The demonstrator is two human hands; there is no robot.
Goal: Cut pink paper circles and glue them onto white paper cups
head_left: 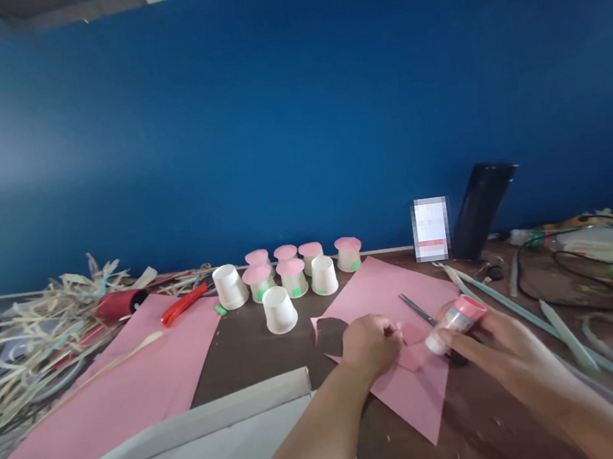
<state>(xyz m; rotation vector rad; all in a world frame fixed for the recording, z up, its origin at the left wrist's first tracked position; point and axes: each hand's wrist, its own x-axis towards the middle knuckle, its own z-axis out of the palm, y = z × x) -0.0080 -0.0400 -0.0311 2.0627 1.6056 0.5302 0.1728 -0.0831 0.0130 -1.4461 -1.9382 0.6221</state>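
My right hand (503, 347) is closed around a glue stick (455, 324) with a white body and a pink end, tilted over the pink paper. My left hand (374, 345) is closed, its fingers curled at a small piece of pink paper (413, 332). Beneath both hands lies a larger pink sheet (384, 287) with a curved cut at its left side. Scissors (417, 309) rest on that sheet, their handles partly hidden by my right hand. Behind my left hand stand upturned white paper cups (279, 311), several topped with pink paper discs (290, 267).
A white box lid (200, 451) lies in front. At left are another pink sheet (150, 368), a red-handled tool (185, 305) and a heap of pale strips (55, 327). A dark upright object (483, 211), black cable (573, 308) and pale strips (571, 338) occupy the right.
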